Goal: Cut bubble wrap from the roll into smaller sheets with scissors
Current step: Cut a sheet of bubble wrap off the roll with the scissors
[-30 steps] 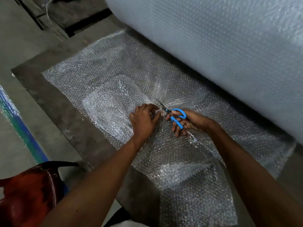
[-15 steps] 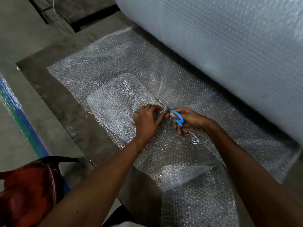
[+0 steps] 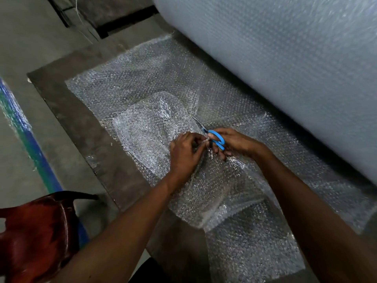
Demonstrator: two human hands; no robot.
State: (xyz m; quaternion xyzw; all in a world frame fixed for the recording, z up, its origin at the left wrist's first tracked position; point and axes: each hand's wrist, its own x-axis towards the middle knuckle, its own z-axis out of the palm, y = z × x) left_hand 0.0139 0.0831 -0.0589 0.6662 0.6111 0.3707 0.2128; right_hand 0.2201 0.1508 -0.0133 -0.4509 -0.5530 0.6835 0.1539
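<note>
Two hands busy | left hand [image 3: 184,153] pinches crinkly bubble wrap [image 3: 155,94] | right hand [image 3: 234,142] grips blue-handled scissors [image 3: 212,135]

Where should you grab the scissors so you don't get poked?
Hold the scissors by the blue loops, coming from the near side, as the right hand does. The blades point away toward the roll, so the rounded loops are the safe end.

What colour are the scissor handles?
Bright blue scissors handles, held in the right hand; seen in the head view.
</note>
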